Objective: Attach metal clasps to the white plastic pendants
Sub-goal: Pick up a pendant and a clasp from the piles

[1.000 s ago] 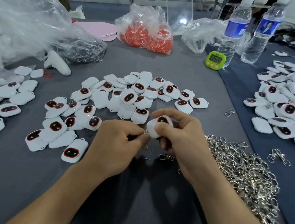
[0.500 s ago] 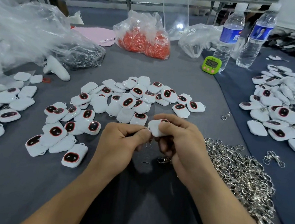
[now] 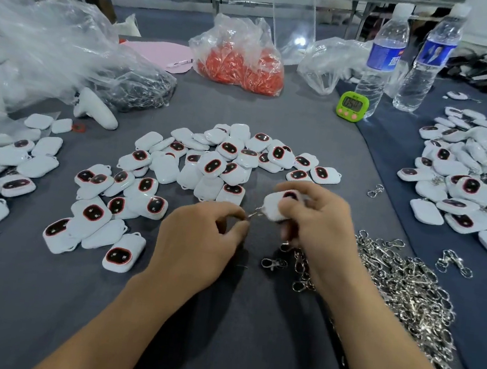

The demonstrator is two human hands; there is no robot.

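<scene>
A grey cloth-covered counter (image 3: pixel 217 348) filled the view, with a spread of loose pendants (image 3: pixel 217 163) across its middle, a heap of loose clasps (image 3: pixel 405 294) along its right side, and a green timer (image 3: pixel 352 105) and 2 water bottles (image 3: pixel 381 57) toward the far right corner. Just nearer than the spread, around the counter's middle, the right hand (image 3: pixel 319 223) gripped 1 white pendant (image 3: pixel 276 207), fingers curled round its far end and its dark face turned up. The left hand (image 3: pixel 199 240) sat just beside it, thumb and forefinger pinched on a small metal clasp (image 3: pixel 255 214) that bridged the gap between the 2 hands. The pendant lay slightly farther and to the right of the left hand's pinch. Its long axis ran slantwise, from near-left to far-right, and its loop corner pointed near-left, straight at the clasp. Whether the ring had already passed through the loop was too small to tell. The coming move likely turned on that short line: the left hand, nearer the loop, would feed the ring along it while the right held steady.
</scene>
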